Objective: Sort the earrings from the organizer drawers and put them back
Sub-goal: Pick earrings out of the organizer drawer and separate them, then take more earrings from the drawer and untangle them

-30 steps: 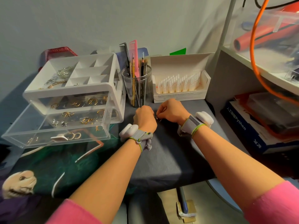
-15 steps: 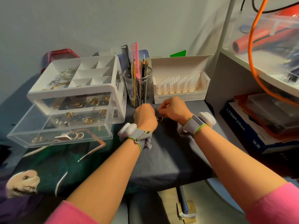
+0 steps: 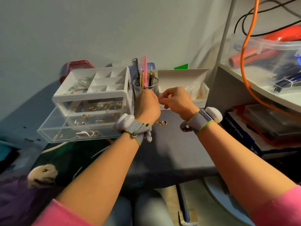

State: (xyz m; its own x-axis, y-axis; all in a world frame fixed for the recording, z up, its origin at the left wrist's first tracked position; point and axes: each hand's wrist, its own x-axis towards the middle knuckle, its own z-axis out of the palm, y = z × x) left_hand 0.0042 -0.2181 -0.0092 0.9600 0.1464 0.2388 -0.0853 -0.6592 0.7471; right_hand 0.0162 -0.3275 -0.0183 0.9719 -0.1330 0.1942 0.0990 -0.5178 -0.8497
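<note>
The white organizer [image 3: 91,95] stands at the left, its open top tray holding silver and gold pieces. Gold and silver earrings show in its clear drawers, and the bottom drawer [image 3: 78,136] is pulled out. Two gold hoop earrings [image 3: 161,123] lie on the dark table between my wrists. My left hand [image 3: 147,106] and right hand [image 3: 176,101] are raised above the table in front of the pen cup. Their curled fingertips meet, pinching a tiny earring that is mostly hidden.
A clear cup [image 3: 145,86] with combs and pencils stands right behind my hands. An open white box [image 3: 184,88] sits beside it. Shelves with a plastic bin [image 3: 268,59], an orange cable [image 3: 246,62] and books [image 3: 254,134] close off the right. Printed cloth [image 3: 53,163] covers the near left.
Both hands have lifted off the table and moved toward the cup, fingertips still together. The two gold hoops they covered now lie exposed on the table.
</note>
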